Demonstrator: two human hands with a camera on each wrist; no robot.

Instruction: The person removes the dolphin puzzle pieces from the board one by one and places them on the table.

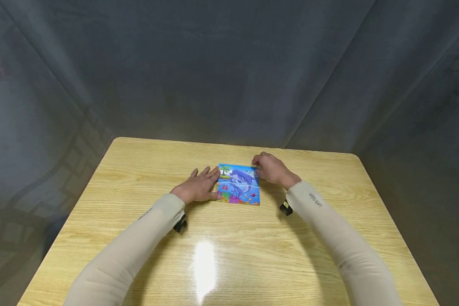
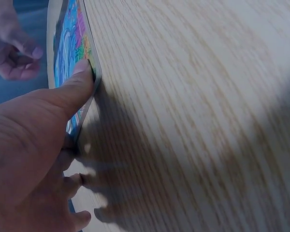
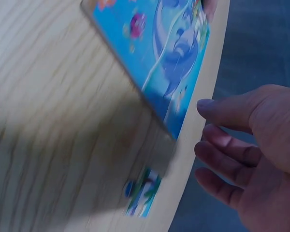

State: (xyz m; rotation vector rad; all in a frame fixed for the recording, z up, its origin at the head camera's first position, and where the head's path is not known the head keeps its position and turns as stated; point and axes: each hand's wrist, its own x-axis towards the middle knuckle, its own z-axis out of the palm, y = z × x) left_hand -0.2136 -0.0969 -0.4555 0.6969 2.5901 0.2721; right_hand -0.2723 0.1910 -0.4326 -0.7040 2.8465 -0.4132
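Observation:
A square jigsaw puzzle with a dolphin sea scene lies flat on the wooden table. My left hand rests at its left side, fingers spread; in the left wrist view the thumb presses on the puzzle's edge. Over the top right corner is my right hand. Seen from the right wrist, that hand is loosely curled just off the corner and holds nothing. A small loose puzzle piece, somewhat blurred, lies on the table below the hand; in the head view it cannot be made out.
The light wooden table reaches beyond the puzzle on all sides, its far edge close behind the hands. Dark grey curtains hang behind and at the sides. A small black device is strapped under the right wrist.

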